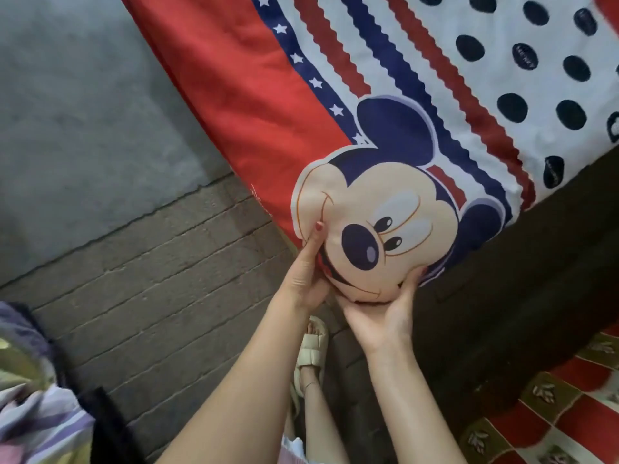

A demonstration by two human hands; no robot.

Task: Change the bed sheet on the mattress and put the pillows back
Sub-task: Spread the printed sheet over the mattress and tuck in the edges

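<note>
Seen from above, looking down past a person's two bare forearms. Nearest, at the lower left, lies a heap of striped purple and pale cloth point(37, 406) on a floor of grey bricks point(150, 279). Between the forearms a foot in a cream sandal point(310, 356) stands on that floor. At the lower right is a patch of red and olive patterned tiles point(569, 413), and beside it runs the dark side of the bed point(502, 313). Both hands meet at the near corner of the bed, where the bed sheet point(385, 128) wraps over it. The left hand point(308, 269) has its thumb, with a red nail, pressed on top of the cloth and its fingers hidden under the fold, so its grip is closed on the bed sheet. The right hand point(382, 313) cups the same corner from below, fingers curled up around the cloth, its grip also closed on the bed sheet. The corner they hold shows a large printed cartoon mouse face point(378, 222) with a dark nose and round navy ears. Beyond it the bed sheet spreads over the bed: a wide red band along the left edge, a navy stripe with white stars, wavy red and navy stripes, then white with dark navy dots toward the far right. Farther left, past the brick floor, is a smooth grey surface point(83, 95).
</note>
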